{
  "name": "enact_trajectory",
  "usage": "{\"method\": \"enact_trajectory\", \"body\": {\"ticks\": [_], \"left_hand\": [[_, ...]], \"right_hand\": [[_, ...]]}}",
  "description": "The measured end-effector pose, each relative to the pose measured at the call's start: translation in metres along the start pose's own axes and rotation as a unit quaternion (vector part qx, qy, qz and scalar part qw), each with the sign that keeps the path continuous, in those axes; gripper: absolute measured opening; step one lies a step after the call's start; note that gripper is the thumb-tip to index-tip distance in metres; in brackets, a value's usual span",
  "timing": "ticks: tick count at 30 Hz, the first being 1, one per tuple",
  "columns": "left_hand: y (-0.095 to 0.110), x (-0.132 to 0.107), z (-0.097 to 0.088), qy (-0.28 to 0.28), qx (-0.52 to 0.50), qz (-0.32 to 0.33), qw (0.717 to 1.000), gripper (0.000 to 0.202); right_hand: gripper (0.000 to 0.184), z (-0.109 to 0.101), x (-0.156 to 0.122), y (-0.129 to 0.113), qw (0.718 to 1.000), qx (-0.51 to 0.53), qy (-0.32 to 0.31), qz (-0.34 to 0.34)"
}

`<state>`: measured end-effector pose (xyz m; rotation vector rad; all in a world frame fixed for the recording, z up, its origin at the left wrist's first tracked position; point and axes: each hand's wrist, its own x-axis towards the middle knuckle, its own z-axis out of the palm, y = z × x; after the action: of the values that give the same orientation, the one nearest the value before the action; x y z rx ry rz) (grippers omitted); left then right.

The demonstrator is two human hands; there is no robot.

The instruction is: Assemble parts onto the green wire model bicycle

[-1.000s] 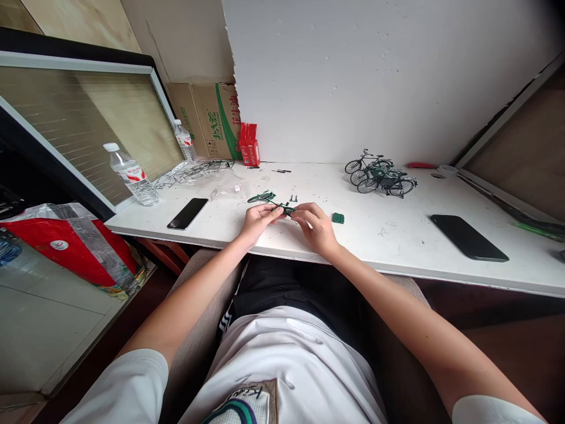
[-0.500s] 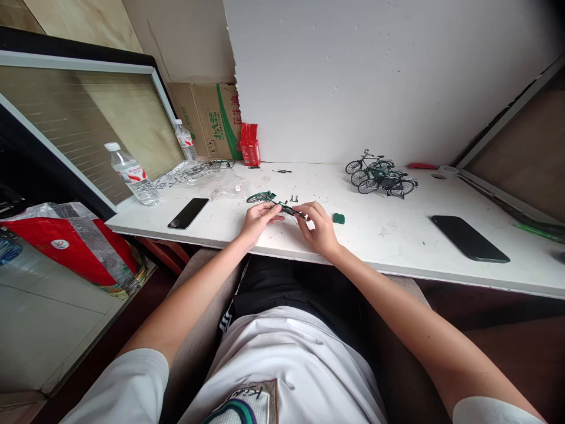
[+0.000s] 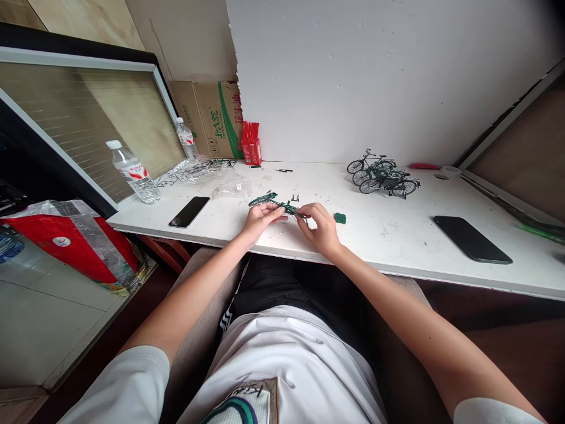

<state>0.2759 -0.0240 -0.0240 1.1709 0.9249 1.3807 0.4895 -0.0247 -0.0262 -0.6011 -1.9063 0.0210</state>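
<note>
Between my two hands is a green model bicycle [image 3: 289, 208], held just above the white table near its front edge. One spoked wheel with a green guard sticks out past the fingers of my left hand [image 3: 263, 220], which pinches the frame from the left. My right hand [image 3: 320, 228] has thumb and fingertips closed on the bicycle's right end; fingers hide much of that end. A small green square part [image 3: 339, 218] lies right of my right hand. Two tiny green pieces [image 3: 295, 198] stand behind the bicycle, and a thin pin-like piece [image 3: 276, 234] lies in front.
Several finished model bicycles [image 3: 380, 174] stand at the back right. Phones lie at left [image 3: 189, 212] and right [image 3: 472, 239]. A water bottle [image 3: 133, 174], part frames [image 3: 198, 171], a plastic bag [image 3: 232, 187] and a red box [image 3: 251, 144] occupy the left side.
Both hands keep their hold on the bicycle, with its frame tilted slightly differently, so more green shows between the fingers. The whole view has shifted a little.
</note>
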Motion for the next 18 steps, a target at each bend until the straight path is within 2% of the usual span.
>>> {"method": "enact_trajectory", "body": {"ticks": [7, 13, 18], "left_hand": [[-0.001, 0.0, 0.0, 0.007, -0.002, 0.005, 1.0, 0.049], [-0.001, 0.0, 0.001, -0.001, 0.003, 0.006, 1.0, 0.052], [-0.001, -0.001, 0.003, -0.009, 0.022, 0.004, 1.0, 0.054]], "right_hand": [[0.023, -0.001, 0.001, -0.003, 0.999, 0.005, -0.032, -0.008], [0.024, 0.001, 0.0, 0.003, 1.0, -0.021, -0.006, -0.006], [0.024, 0.002, -0.002, 0.007, 1.0, -0.002, -0.005, 0.003]]}}
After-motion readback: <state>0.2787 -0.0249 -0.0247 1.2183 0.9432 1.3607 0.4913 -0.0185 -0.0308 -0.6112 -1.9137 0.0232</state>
